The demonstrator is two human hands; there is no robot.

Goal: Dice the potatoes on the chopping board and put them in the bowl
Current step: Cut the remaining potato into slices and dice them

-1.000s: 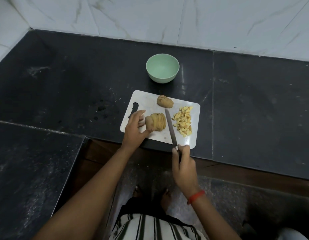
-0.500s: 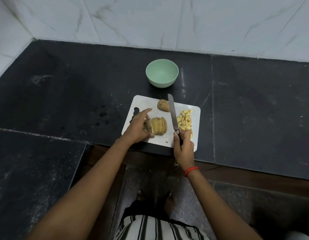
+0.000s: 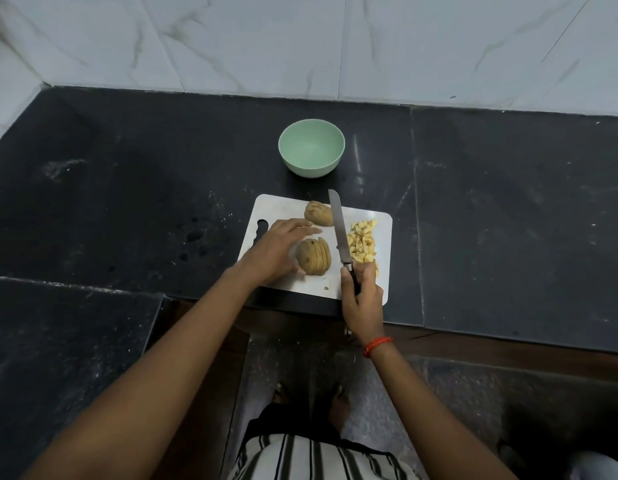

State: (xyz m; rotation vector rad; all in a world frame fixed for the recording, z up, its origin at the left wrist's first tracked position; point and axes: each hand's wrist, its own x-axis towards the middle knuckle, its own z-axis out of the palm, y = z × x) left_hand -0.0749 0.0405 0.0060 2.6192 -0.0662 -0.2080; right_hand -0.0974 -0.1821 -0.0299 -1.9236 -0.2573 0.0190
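Knife (image 3: 338, 230), slim metal blade, gripped by right hand (image 3: 363, 299) | left hand (image 3: 276, 251) fingers straight, against ridged sliced potato (image 3: 316, 259)

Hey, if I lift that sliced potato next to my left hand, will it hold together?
Probably not: the sliced potato is cut into upright slices leaning together, so they would likely fan out or topple unless squeezed from both ends. Pushed along the chopping board, they might slide apart.

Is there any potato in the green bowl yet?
No, the green bowl shows only its bare inside, while the diced pieces lie in a heap on the chopping board.
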